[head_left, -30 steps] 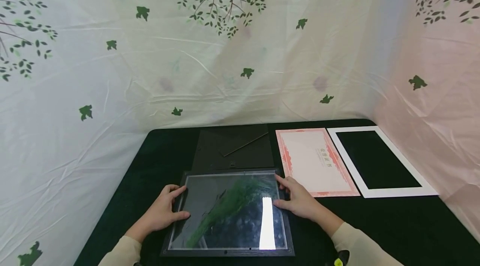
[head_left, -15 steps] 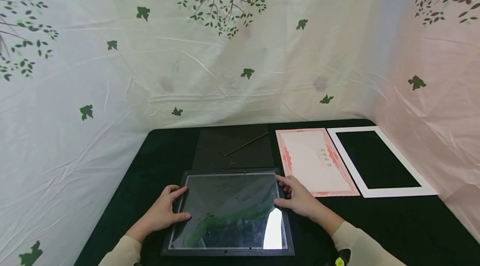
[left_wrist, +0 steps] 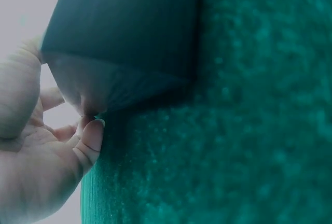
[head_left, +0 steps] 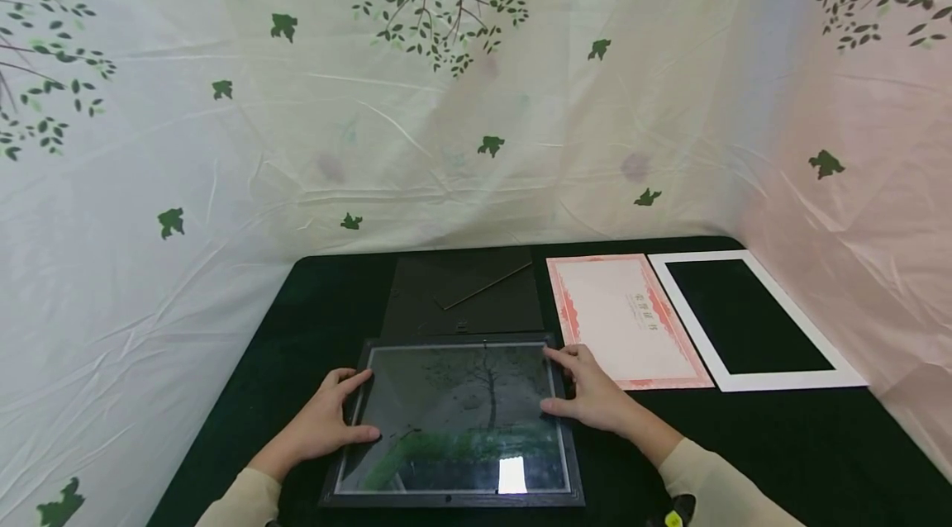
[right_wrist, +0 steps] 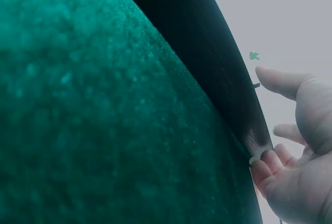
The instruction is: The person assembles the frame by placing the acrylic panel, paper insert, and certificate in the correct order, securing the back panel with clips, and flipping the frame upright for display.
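A dark picture frame (head_left: pixel 451 500) with a clear pane (head_left: pixel 439 395) lies flat at the near side of the table, metal tabs along its rim. My left hand (head_left: pixel 320 420) grips the frame's left side; thumb and index finger reach over onto the pane's edge. Low on the frame's outer wall (left_wrist: pixel 124 22), curled fingertips (left_wrist: pixel 92 136) touch it in the left wrist view. On the right side my right hand (head_left: pixel 595 396) holds it likewise, index finger near the far corner, thumb over the pane. The right wrist view has the other fingers (right_wrist: pixel 270 164) curled against the frame's wall (right_wrist: pixel 202 47).
Behind the frame lies a dark backing board (head_left: pixel 461 279) with a thin stand line across it. To the right are a pink-bordered certificate (head_left: pixel 602 320) and a white mat (head_left: pixel 796 382) with a rectangular opening. A leaf-printed curtain (head_left: pixel 446 180) encloses the dark green table (head_left: pixel 327 287).
The frame stays in place. Reflections in the pane shift: the bright patch has shrunk and moved left, and a tree pattern now shows. Both hands have barely moved.
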A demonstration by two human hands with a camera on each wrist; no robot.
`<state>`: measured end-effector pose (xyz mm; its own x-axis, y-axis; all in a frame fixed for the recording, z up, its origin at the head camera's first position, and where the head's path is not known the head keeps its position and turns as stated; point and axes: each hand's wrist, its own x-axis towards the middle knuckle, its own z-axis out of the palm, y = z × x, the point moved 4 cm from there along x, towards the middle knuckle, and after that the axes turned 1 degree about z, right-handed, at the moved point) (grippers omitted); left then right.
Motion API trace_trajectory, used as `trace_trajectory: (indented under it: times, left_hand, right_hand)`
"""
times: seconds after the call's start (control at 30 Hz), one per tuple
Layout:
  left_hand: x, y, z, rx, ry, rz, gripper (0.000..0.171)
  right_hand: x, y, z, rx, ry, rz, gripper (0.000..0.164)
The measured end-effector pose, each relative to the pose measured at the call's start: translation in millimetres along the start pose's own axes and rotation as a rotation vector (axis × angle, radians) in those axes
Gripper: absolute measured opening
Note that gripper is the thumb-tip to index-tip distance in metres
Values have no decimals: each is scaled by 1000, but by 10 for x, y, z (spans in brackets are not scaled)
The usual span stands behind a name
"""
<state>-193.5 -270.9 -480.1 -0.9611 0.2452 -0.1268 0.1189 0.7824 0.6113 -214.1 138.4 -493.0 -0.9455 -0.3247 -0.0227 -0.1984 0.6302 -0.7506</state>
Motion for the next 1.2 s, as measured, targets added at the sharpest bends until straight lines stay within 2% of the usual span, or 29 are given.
trace_trajectory:
  times: [0.23, 0.33, 0.53, 0.93, 1.2]
  left_hand:
    - [-4, -6, 22, 12, -12, 1, 96]
    - [-3, 5, 25, 21, -12, 3, 96]
    - [1, 23, 29, 30, -12, 5, 96]
    - [-13, 35, 52, 19, -26, -12, 97]
    - [-26, 26, 43, 52, -30, 1, 97]
  right_hand:
    - [-70, -43, -13, -95, -114, -39, 91]
    - [-76, -41, -1, -126, -135, -49, 95]
    - [-54, -35, 7, -150, -124, -53, 96]
    - [-55, -16, 17, -130, -116, -45, 95]
    - [-61, -32, 9, -114, -126, -45, 92]
